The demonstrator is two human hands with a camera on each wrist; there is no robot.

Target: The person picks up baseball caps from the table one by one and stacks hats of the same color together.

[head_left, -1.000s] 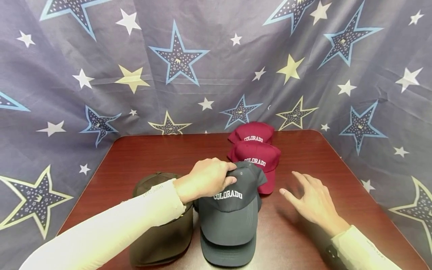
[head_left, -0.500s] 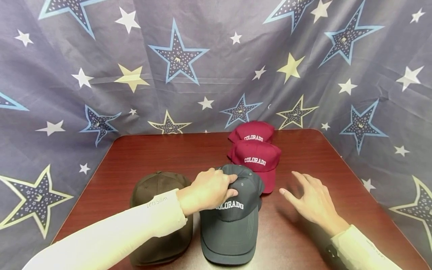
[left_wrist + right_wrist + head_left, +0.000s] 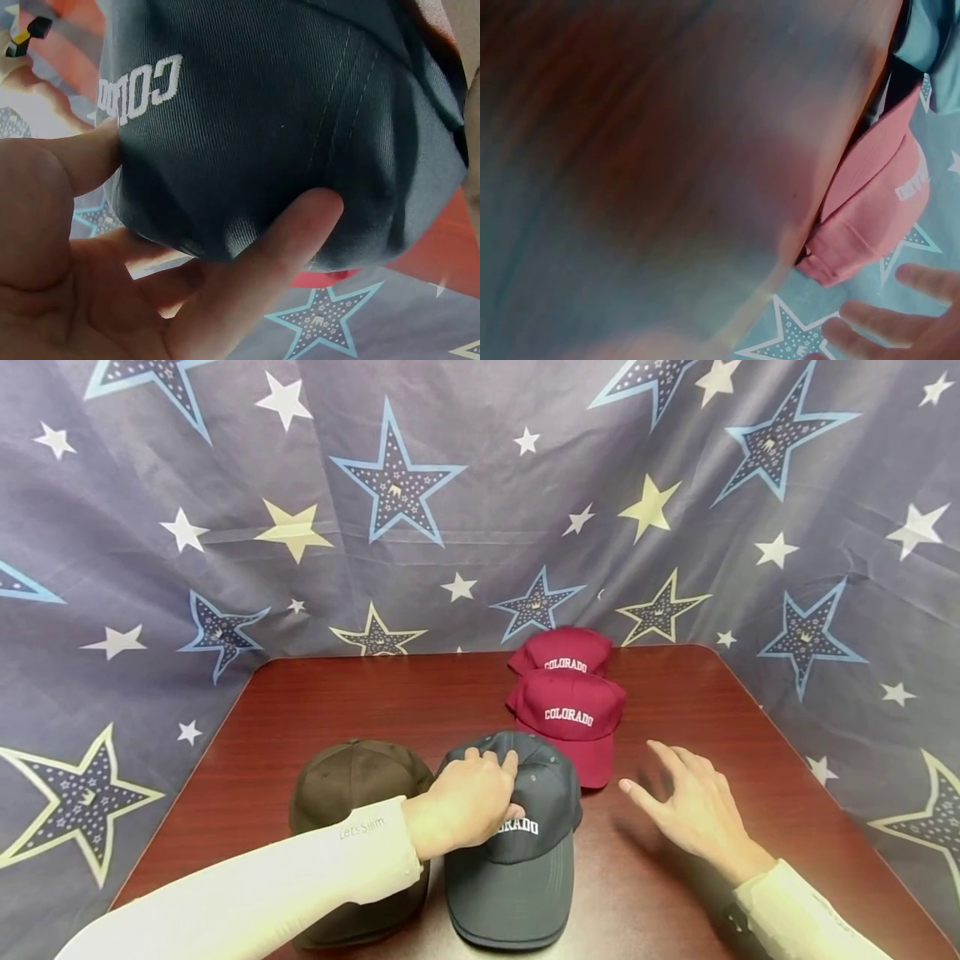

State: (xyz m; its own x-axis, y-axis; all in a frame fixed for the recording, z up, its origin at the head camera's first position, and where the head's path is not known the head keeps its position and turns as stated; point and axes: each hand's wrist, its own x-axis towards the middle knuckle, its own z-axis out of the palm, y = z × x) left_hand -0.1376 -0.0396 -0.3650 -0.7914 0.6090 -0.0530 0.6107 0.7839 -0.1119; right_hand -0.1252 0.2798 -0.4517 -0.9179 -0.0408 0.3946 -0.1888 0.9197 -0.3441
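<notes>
The dark grey fabric baseball cap lettered COLORADO in white [image 3: 517, 835] lies at the near middle of the dark red wooden surface [image 3: 360, 702], brim toward the near edge, and is gripped at the crown by the left hand [image 3: 468, 797]. In the head view only the back of that hand is seen, knuckles up, with the white sleeve [image 3: 262, 893] laid across the dark brown fabric cap [image 3: 345, 777] just beside the grey one on the left. The fingers curled over the grey cap [image 3: 285, 127], with the thumb [image 3: 75, 161] pressed against its side below the lettering, are shown only by the left wrist view. Behind and to the right, the nearer maroon COLORADO cap [image 3: 573, 718] is found close to the grey crown, and a second maroon COLORADO cap [image 3: 562, 652] just behind it. Bare surface is left open on the right, where the right hand [image 3: 693, 810] is held with fingers spread and nothing grasped; whether it touches the surface cannot be told. In the right wrist view its fingertips [image 3: 870, 319] appear near the maroon brim [image 3: 870, 225]. A star-printed blue-grey cloth [image 3: 480, 502] is hung around the far and side edges.
</notes>
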